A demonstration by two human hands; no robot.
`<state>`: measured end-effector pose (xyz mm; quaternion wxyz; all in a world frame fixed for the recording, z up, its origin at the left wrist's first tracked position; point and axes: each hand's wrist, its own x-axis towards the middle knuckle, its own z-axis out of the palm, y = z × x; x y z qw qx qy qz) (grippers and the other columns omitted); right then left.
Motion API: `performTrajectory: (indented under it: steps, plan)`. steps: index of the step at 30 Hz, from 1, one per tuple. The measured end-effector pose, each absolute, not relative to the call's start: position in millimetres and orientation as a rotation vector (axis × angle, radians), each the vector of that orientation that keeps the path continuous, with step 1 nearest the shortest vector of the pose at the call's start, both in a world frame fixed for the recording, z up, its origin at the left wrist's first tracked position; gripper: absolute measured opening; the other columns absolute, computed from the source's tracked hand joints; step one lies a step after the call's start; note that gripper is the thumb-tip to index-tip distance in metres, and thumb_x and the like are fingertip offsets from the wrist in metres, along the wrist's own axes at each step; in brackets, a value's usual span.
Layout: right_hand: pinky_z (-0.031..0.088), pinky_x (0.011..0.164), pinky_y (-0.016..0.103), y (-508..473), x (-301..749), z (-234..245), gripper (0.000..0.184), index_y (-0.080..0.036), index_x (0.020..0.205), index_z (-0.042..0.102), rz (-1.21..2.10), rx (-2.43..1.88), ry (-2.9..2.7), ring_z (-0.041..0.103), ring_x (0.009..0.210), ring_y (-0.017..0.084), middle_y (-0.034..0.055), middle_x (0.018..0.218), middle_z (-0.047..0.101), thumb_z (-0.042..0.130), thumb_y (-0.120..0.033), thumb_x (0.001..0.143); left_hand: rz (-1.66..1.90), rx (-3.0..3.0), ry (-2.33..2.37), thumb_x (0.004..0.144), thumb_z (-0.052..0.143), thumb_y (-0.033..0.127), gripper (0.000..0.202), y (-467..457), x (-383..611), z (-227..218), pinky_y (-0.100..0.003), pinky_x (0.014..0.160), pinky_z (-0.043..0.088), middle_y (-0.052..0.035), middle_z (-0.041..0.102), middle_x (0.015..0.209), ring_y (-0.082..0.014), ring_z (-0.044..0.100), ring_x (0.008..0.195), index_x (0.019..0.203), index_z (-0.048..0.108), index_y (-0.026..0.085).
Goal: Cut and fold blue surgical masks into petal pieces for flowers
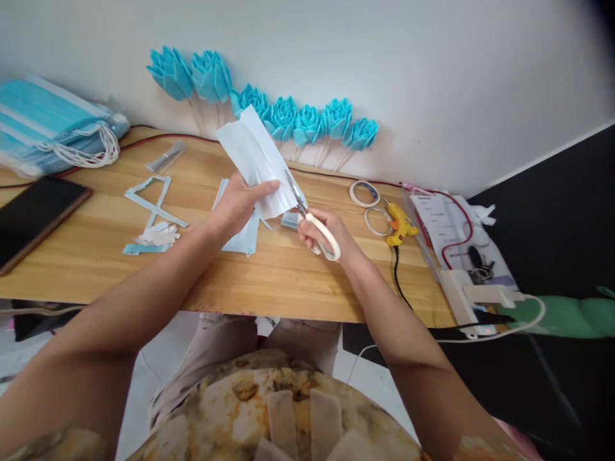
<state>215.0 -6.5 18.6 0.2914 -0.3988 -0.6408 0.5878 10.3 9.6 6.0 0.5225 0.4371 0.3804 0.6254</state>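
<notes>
My left hand (243, 202) grips a pale blue face mask (254, 153) by its lower left part, thumb lying on top. The mask is held up at a slant above the desk. White-handled scissors (319, 232) are in my right hand (323, 229), fingers in the handle loops. Their blades lie along the mask's right edge, near its lower corner. Under the hands, another light blue mask piece (243, 235) lies flat on the desk, partly covered by my left hand. Cut blue strips (156, 208) and white scraps (157, 235) lie to the left.
Several blue flowers on sticks (283, 118) lean against the wall. A mask stack (52, 121) and a phone (41, 218) are on the left. Tape rolls (364, 193), a yellow glue gun (400, 224), and a power strip (459, 301) with cables are on the right.
</notes>
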Motion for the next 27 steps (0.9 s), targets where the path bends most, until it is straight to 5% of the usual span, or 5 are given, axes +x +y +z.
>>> performTrajectory:
  steps: [15, 27]
  plan:
    - [0.034, 0.038, 0.018, -4.6, 213.7, 13.6, 0.046, -0.016, 0.087, 0.068, 1.558, -1.096, -1.700, 0.047, 0.043, 0.005, -0.0053, 0.058, 0.056, 0.083, -0.056, 0.071, 1.603, 0.977, 0.976, 0.071, 0.085, 0.054, 0.052, 15.2, 7.7, 2.2, -0.044, 0.095, 0.060, -0.0123, 0.075, 0.111, -0.0348, 0.069, 0.115, 0.103, 0.069, 0.017]
    - [0.032, 0.037, 0.018, -4.5, 213.1, 10.8, 0.050, -0.014, 0.104, 0.074, 1.570, -1.108, -1.702, 0.046, 0.042, 0.005, -0.0059, 0.057, 0.056, 0.084, -0.051, 0.071, 1.666, 0.868, 1.037, 0.066, 0.088, 0.044, 0.040, 19.2, 6.5, 0.3, -0.040, 0.087, 0.061, -0.0082, 0.076, 0.097, -0.0326, 0.071, 0.108, 0.092, 0.071, 0.019]
